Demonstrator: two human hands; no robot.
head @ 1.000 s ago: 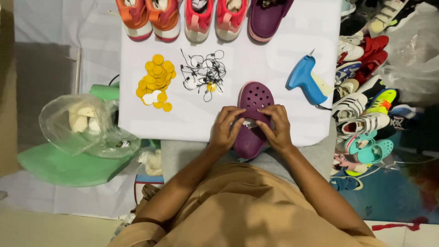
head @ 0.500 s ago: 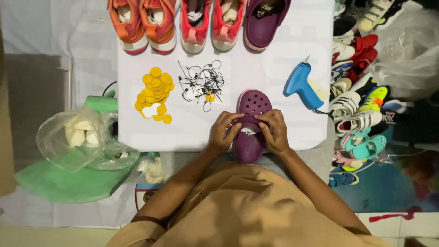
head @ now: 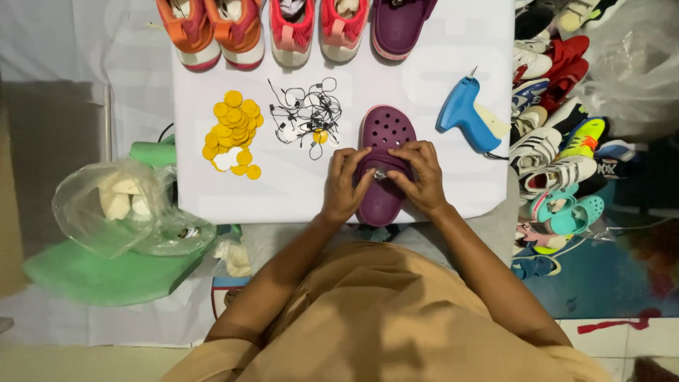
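Head view looks straight down on a purple clog (head: 385, 152) lying on a white table (head: 453, 49), toe pointing away from the person and heel at the near edge. Both hands rest on its middle, over the strap. The left hand (head: 344, 185) curls round the clog's left side, fingers bent and closed against it, thumb pressed toward the centre. The right hand (head: 421, 175) does the same from the right, fingers folded over the strap. Between the two thumbs sits a small pale object, pinched or pressed, too tiny to identify. Which hand really holds it cannot be told.

The hands hide the middle of the clog; only the perforated toe and the heel show.

Left of the clog lies a tangle of black strings (head: 305, 112) with small tags, and further left a heap of yellow round discs (head: 232, 132). To the right, near but apart, a blue tagging gun (head: 463, 113) lies on its side. Along the far edge a row of shoes (head: 283, 25) is cut off by the frame. A clear plastic bag (head: 117, 205) sits on something green off the table's left, its contents unclear. A pile of mixed shoes (head: 566, 141) crowds the right side.
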